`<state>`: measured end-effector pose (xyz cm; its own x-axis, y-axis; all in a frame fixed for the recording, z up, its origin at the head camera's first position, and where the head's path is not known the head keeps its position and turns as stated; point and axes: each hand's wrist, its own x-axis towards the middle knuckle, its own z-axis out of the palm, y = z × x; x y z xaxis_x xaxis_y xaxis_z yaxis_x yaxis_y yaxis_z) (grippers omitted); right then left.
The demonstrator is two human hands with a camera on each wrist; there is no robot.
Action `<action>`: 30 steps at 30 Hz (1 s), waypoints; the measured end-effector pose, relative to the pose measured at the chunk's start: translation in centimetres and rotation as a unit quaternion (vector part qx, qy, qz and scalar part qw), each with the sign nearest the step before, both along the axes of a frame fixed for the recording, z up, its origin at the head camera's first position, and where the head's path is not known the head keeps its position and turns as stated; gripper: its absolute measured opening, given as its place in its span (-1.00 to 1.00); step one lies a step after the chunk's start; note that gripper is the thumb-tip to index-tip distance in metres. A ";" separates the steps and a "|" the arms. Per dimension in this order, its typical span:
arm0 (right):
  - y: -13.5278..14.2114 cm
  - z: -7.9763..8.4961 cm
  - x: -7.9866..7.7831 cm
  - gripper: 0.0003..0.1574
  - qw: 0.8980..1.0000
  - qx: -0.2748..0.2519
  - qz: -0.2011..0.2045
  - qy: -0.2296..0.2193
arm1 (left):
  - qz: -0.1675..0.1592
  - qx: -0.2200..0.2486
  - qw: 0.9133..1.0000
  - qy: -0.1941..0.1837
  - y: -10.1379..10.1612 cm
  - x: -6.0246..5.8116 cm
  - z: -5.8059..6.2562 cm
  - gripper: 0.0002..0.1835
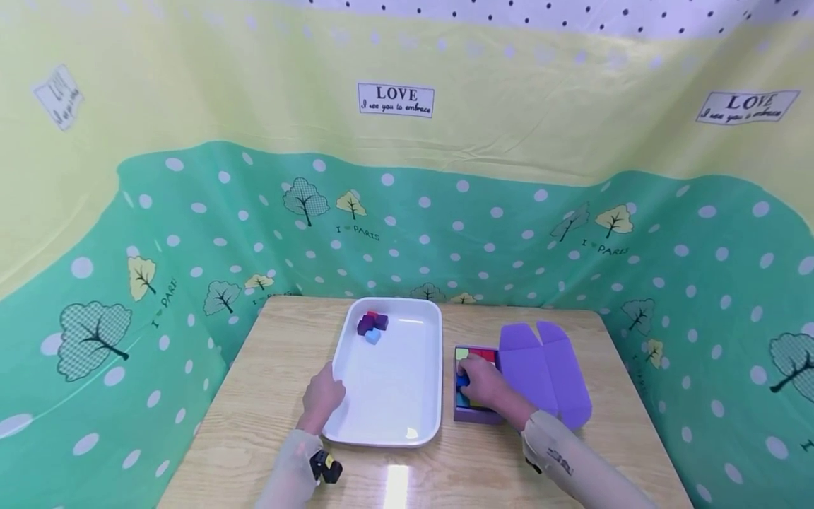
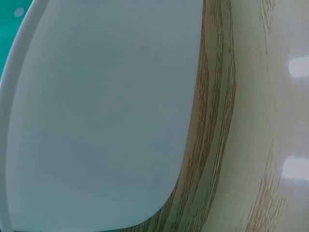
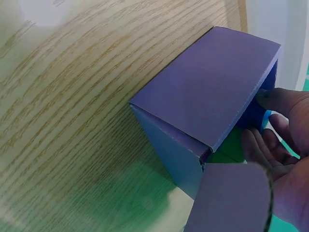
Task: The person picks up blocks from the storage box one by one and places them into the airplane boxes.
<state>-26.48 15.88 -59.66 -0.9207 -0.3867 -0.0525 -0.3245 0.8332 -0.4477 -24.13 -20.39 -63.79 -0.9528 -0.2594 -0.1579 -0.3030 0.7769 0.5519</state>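
My left hand [image 1: 323, 397] grips the left rim of a white rectangular tray [image 1: 388, 396]. In the left wrist view the tray's pale wall [image 2: 96, 121] fills much of the picture, and the hand is out of sight. On the right, my right hand [image 1: 485, 382] reaches into an open purple box [image 1: 475, 416] holding coloured blocks in rows. Its thumb and fingers [image 3: 275, 100] pinch a blue block [image 3: 266, 119] inside the box's mouth. Red blocks [image 1: 487, 354] and a pale green block [image 1: 462, 352] show beside the hand; others lie hidden beneath it.
Dark purple blocks [image 1: 365, 325], a red block [image 1: 372, 314] and a light blue block [image 1: 373, 336] lie in the tray's far left corner. The box's purple lid [image 1: 540, 367] is folded out to the right. A patterned green and yellow cloth [image 1: 407, 212] hangs behind the wooden table [image 1: 242, 417].
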 end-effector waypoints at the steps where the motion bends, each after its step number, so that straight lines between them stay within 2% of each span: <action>1: 0.0 0.1 0.0 -0.76 1.000 -0.002 0.000 0.000 | 0.000 0.000 1.000 0.000 0.0 0.0 0.0 -0.47; 6: -0.2 0.5 -0.3 -0.77 1.000 0.002 0.003 0.012 | -0.003 -0.004 1.000 0.002 -0.2 0.1 0.0 -0.46; 10: -1.3 1.8 -0.7 -0.87 1.000 0.003 0.009 0.017 | -0.001 0.003 1.000 -0.003 -0.2 0.1 0.1 -0.46; 13: -2.8 3.1 -1.2 -0.91 0.999 -0.003 0.027 0.027 | 0.004 0.006 1.000 -0.005 0.0 0.1 0.2 -0.44; 18: -6.6 4.2 -2.8 -0.76 0.997 -0.002 0.060 0.039 | 0.005 0.000 1.000 -0.005 0.2 -0.1 0.5 -0.42; 24: -11.9 3.9 -5.4 -0.62 0.997 -0.003 0.073 0.021 | 0.010 -0.006 1.000 0.002 0.2 -0.3 0.4 -0.43; 30: -17.0 2.0 -7.6 -0.40 0.997 0.017 0.077 -0.003 | 0.010 -0.006 1.000 0.014 0.5 0.2 -0.1 -0.46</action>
